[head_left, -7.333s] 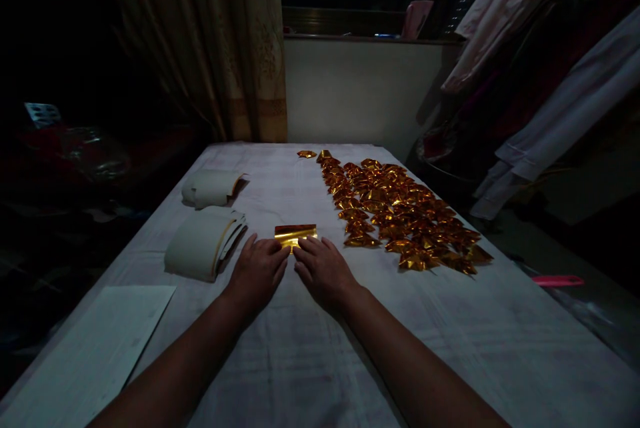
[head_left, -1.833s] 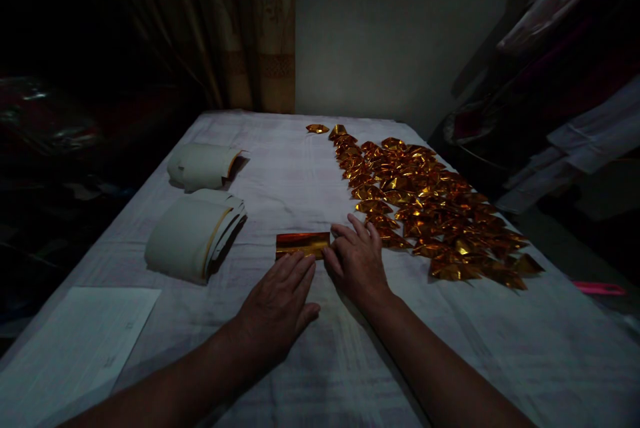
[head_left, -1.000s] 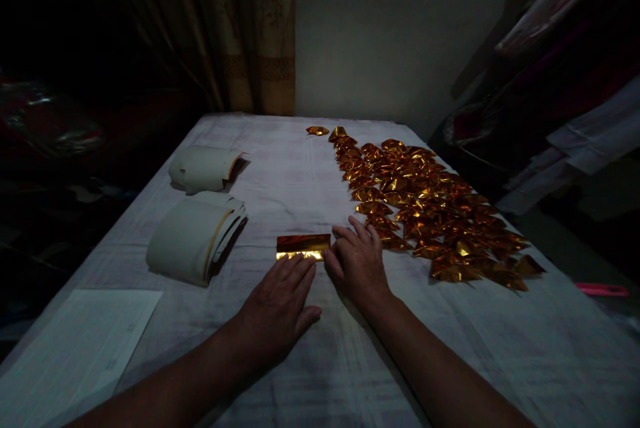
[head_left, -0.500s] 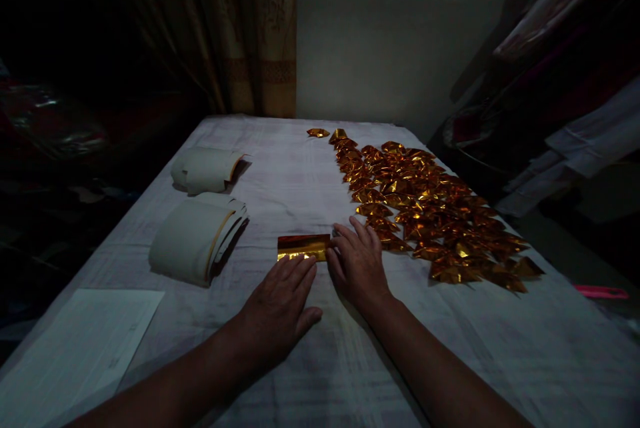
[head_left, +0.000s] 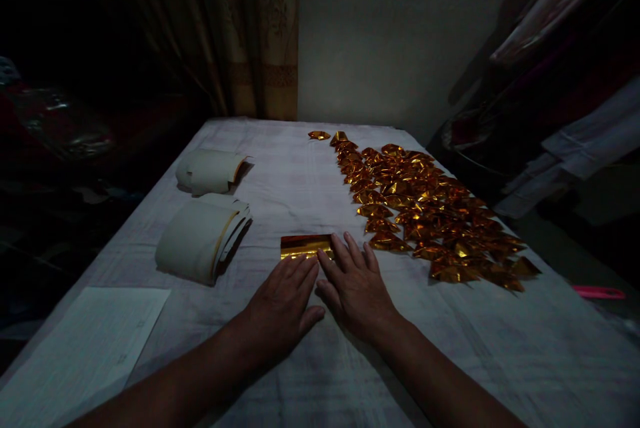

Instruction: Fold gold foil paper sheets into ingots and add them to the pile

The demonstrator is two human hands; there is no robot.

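A strip of shiny gold foil paper [head_left: 305, 245] lies on the cloth-covered table in front of me. My left hand [head_left: 286, 305] rests flat with its fingertips on the strip's near edge. Beside it my right hand [head_left: 354, 285] lies with fingers spread, over the right end of the foil and its near corner. Both hands are open, palms down, and the near edge of the strip is hidden under the fingers. To the right sits a large group of folded gold foil pieces [head_left: 400, 191], pointed at their ends.
Two curved stacks of pale sheets, a nearer one [head_left: 193, 238] and a farther one [head_left: 207, 170], stand on the left. A white sheet [head_left: 85, 338] lies at the near left. A curtain [head_left: 260, 35] and a wall [head_left: 390, 55] rise behind the table. Hanging clothes [head_left: 595, 128] are at the right.
My right hand has shifted from the strip's right end towards my left hand and nearer me, its fingers now on the foil. My left hand has hardly moved. The view has tilted slightly.
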